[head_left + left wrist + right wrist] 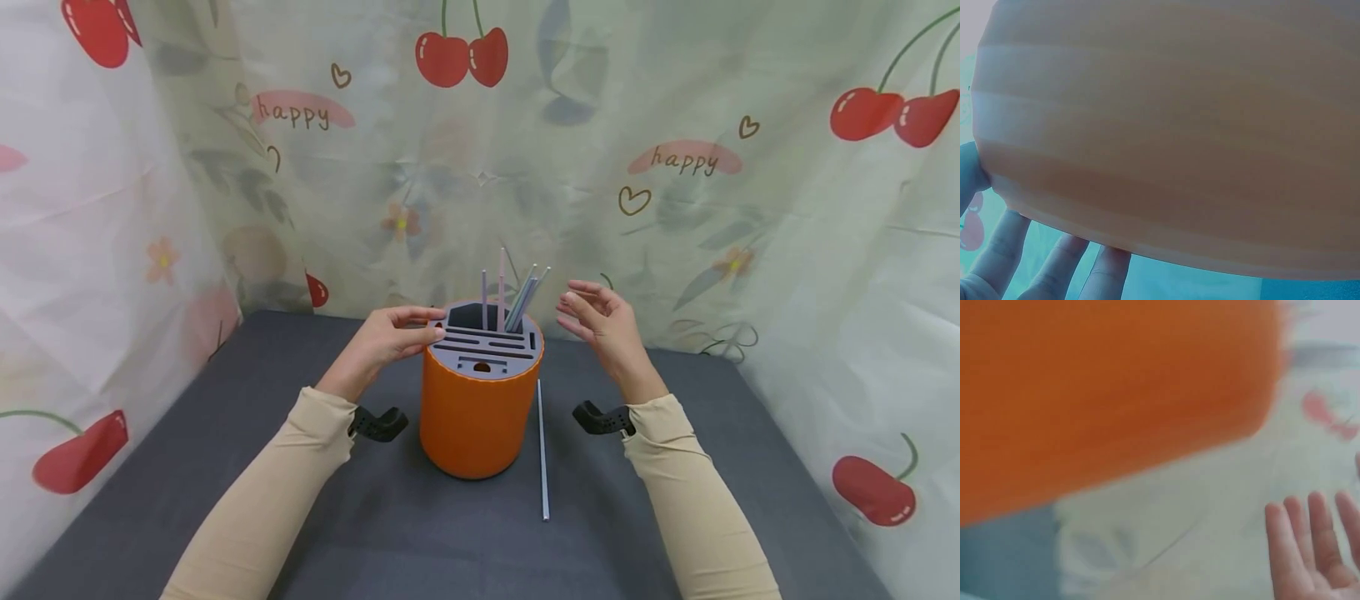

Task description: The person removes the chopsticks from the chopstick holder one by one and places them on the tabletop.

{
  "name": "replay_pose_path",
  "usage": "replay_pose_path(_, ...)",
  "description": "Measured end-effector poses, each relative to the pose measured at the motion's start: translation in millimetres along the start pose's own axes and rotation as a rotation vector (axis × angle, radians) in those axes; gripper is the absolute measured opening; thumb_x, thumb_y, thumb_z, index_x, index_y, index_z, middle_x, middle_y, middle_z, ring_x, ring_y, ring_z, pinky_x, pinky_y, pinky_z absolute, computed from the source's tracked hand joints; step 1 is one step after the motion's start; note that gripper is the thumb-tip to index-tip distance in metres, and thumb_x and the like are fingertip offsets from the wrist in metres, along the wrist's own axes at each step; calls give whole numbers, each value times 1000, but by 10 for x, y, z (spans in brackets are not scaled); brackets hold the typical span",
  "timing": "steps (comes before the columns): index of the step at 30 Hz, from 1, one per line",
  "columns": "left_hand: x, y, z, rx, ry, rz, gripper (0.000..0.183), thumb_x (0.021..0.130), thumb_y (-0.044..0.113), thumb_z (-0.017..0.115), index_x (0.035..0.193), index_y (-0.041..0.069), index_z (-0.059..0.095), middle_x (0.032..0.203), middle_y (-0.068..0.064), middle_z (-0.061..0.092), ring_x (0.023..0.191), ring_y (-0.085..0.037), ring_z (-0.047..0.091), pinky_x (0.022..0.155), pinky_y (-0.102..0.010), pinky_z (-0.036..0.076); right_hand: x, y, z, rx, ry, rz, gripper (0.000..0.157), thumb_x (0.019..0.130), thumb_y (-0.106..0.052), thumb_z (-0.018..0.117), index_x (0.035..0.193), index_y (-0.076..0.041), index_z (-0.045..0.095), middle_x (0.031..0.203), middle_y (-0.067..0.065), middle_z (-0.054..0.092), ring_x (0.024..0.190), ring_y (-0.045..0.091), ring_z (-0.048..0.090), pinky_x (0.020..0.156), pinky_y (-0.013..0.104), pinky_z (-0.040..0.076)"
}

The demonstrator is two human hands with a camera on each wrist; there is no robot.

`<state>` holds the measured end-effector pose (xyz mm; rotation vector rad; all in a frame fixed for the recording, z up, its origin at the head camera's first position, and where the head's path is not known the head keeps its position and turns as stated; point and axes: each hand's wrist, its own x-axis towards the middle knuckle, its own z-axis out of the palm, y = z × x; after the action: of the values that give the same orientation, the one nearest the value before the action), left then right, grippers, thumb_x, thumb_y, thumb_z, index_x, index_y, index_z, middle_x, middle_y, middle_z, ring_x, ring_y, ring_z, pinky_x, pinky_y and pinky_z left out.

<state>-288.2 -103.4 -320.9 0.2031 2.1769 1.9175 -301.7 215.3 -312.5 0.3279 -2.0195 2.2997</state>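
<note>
An orange round knife-and-utensil holder (474, 425) stands upright, its grey top (480, 367) cut with slots and one larger opening. Several slim chopstick-like sticks (501, 283), pinkish, purple and silvery, lean in that opening. My left hand (378, 346) touches the holder's left rim, thumb and forefinger at the top edge. In the left wrist view, its other fingers (1047, 269) lie nearly straight against the side. My right hand (603, 325) is raised to the right of the sticks, apart from them, fingers loosely bent and holding nothing. One pale stick (543, 458) lies on the table beside the holder.
A dark grey cloth covers the table (360, 517). Pale curtains (480, 175) printed with cherries and flowers hang behind it and at both sides. Each wrist wears a black band with a camera (378, 423).
</note>
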Motion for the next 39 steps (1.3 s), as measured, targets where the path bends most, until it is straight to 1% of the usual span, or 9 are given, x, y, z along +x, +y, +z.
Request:
replay_pose_path(3,1,-1,-2,-1,-4,8,47,85,27,76,128,17,64,138,-3,54,123,-22,55,105,-38,45,-46,-167,121,28,-76,-97,31,94,-8,62,124,-5,56,111,4,62,105,15,65,90,30,54)
replay_pose_path(7,8,-5,1,-3,-9,19,46,84,26,77,128,16,64,137,-3,54,122,-22,55,105,-39,45,-62,-203,233,-4,-138,-112,28,92,-1,62,119,-9,59,107,2,63,104,15,65,90,30,54)
replay_pose_path(13,15,-14,4,-1,-4,24,45,84,26,77,127,17,65,136,-3,55,122,-22,55,105,-39,45,-29,-93,299,-98,-143,-68,24,90,1,64,105,-17,63,101,-2,65,92,11,69,86,27,56)
replay_pose_path(21,17,-22,6,-5,-1,28,45,84,25,77,126,16,65,134,-3,56,121,-22,56,105,-40,45,-13,-56,337,-76,-158,-90,23,89,4,65,99,-16,65,96,-2,67,86,11,71,84,28,57)
replay_pose_path(27,21,-16,13,0,8,26,44,84,26,77,125,17,66,133,-3,57,120,-22,56,104,-40,46,-15,-97,362,-85,-165,-120,20,89,4,65,96,-15,64,93,-2,66,87,11,70,83,30,57)
replay_pose_path(29,28,-13,14,-2,9,24,43,84,26,77,125,18,66,133,-3,57,121,-21,56,104,-40,46,-12,-165,364,-79,-164,-161,20,89,5,65,95,-14,64,94,-2,66,88,11,70,83,32,57)
replay_pose_path(32,34,-8,12,-3,10,22,42,84,26,77,125,19,66,133,-2,57,122,-20,55,104,-40,46,3,-365,359,-25,-149,-269,22,88,9,64,94,-12,65,96,0,67,88,13,70,80,34,58)
replay_pose_path(36,30,-13,1,-7,8,24,43,84,26,77,125,18,66,134,-2,56,124,-21,54,105,-40,45,39,-791,299,110,-105,-452,21,86,14,63,95,-5,67,95,6,68,84,18,70,75,36,59)
replay_pose_path(39,22,-22,-6,-8,7,23,43,84,25,77,125,18,66,135,-2,56,124,-21,54,105,-40,45,40,-1152,210,246,-50,-540,20,84,14,64,100,3,66,92,12,66,79,22,70,71,38,60)
